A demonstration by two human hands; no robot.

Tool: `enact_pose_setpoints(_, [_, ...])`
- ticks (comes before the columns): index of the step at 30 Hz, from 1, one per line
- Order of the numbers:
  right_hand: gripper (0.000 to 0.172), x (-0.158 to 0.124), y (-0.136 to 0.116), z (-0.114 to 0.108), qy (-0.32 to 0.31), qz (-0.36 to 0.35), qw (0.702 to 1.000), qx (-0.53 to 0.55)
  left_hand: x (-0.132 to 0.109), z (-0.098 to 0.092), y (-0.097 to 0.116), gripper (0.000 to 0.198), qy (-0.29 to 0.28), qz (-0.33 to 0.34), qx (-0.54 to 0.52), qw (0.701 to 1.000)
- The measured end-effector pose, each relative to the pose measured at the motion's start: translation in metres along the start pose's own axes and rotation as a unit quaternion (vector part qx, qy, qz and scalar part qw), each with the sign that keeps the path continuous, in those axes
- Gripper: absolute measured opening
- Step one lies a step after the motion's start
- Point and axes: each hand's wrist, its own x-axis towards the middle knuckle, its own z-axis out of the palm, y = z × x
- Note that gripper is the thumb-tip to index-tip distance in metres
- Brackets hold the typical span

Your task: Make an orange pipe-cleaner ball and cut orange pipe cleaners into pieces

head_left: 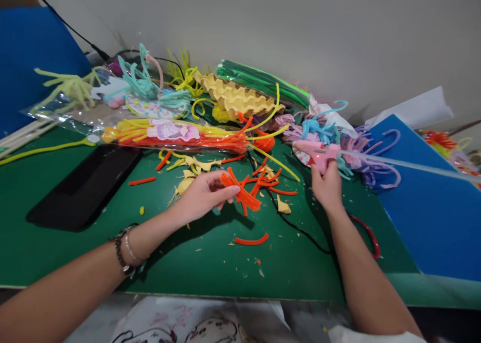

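My left hand (205, 195) is closed, pinching a small bundle of short orange pipe cleaner pieces (248, 198) between thumb and fingers above the table. More cut orange pieces lie around and behind it. In my right hand (327, 185), farther right, is a pink hot glue gun (318, 155), my fingers wrapped round its handle. The glue gun's nozzle points left, and a long translucent glue stick (409, 166) sticks out of its back toward the right edge. A single orange piece (251, 239) lies on the table in front of my left hand.
Pipe cleaners in a clear bag (221, 138), an egg-carton piece (236, 96) and a green bundle (263, 79) crowd the back of the green table (169, 268). A black phone (86, 185) lies left. Red-handled scissors (372, 237) sit beside my right forearm. Blue boards (432, 197) flank both sides.
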Motion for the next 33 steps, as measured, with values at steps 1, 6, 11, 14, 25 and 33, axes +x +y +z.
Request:
enact_pose_setpoints(1, [0.031,0.0,-0.004,-0.005,0.022,0.008,1.0,0.018,0.0,0.0,0.001,0.018,0.001,0.001,0.006,1.0])
enact_pose_setpoints(6, [0.032,-0.014,-0.029,-0.026,0.022,0.051,0.99,0.126,0.002,-0.003,0.0,0.017,0.027,0.019,0.05,0.998])
enact_pose_setpoints(11, [0.034,-0.034,-0.048,-0.031,-0.079,-0.007,0.993,0.091,0.003,-0.006,0.0,0.02,0.052,0.042,0.114,0.991])
enact_pose_setpoints(14, [0.026,-0.04,-0.051,-0.032,-0.104,-0.046,0.991,0.074,0.002,-0.007,0.001,0.021,0.056,0.053,0.142,0.987])
enact_pose_setpoints(25, [0.017,-0.043,-0.051,-0.031,-0.15,-0.089,0.981,0.08,0.003,-0.007,0.002,0.022,0.065,0.065,0.175,0.98])
enact_pose_setpoints(33, [0.015,-0.043,-0.05,-0.03,-0.167,-0.095,0.978,0.077,0.002,-0.008,0.002,0.02,0.075,0.064,0.169,0.981])
